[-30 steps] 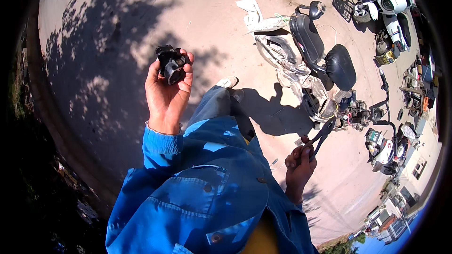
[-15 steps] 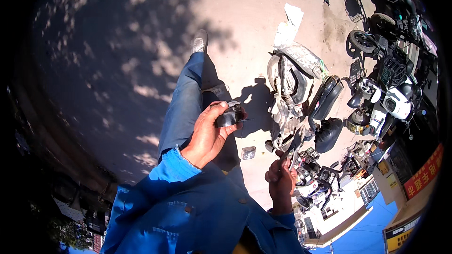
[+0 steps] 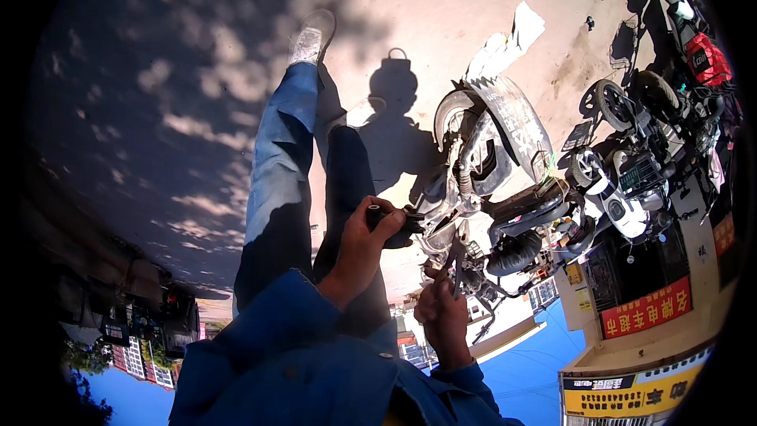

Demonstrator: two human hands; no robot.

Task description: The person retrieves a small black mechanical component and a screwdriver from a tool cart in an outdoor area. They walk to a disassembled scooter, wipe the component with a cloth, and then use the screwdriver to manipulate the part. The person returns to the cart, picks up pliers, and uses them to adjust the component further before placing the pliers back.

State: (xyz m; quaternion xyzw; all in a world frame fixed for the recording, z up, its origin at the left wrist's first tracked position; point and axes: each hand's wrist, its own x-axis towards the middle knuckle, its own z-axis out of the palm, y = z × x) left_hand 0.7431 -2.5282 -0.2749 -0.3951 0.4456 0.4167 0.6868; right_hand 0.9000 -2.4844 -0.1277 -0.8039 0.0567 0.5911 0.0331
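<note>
My left hand (image 3: 356,251) is closed around a small black part (image 3: 400,230), with a round end showing by the thumb. Its exact kind is hard to make out. My right hand (image 3: 443,314) grips a thin, dark, long-shaped tool (image 3: 456,259) that points up toward the scooter; I cannot tell which tool. Just beyond both hands stands a partly stripped electric scooter (image 3: 473,166) with a dusty panel (image 3: 516,122) and a black seat (image 3: 527,209).
A pale torn sheet (image 3: 509,41) lies on the ground past the scooter. Parked two-wheelers line the right side, among them a white scooter (image 3: 624,207) and one with a red bag (image 3: 707,59). Beyond them is a shopfront with a red sign (image 3: 646,308). Tree shade covers the ground at left.
My view has shifted, bringing more shopfront in. My left hand has turned the black part and come nearer the scooter and my right hand. Both hands keep their hold.
</note>
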